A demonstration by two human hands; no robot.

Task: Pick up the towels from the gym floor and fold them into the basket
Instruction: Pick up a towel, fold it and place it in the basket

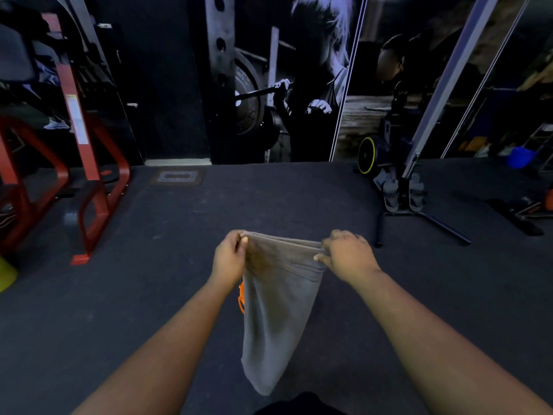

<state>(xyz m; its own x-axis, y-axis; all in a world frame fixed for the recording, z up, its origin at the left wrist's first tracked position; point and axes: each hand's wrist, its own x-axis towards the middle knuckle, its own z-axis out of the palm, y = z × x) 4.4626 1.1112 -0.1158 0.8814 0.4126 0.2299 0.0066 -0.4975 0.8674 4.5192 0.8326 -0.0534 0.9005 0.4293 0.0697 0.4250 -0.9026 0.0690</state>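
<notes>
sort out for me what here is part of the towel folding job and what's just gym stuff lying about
Part of the job: grey towel, pinched at its top corners by the left hand and right hand.

Just lying about: red weight rack, exercise bike, blue bucket, sandals. An orange thing shows behind the towel; unclear what.

Open dark floor (pixel 269 199) lies beyond the pinched towel (pixel 275 310) — red frame (pixel 89 187) far left, rower stand (pixel 404 196) right.
</notes>
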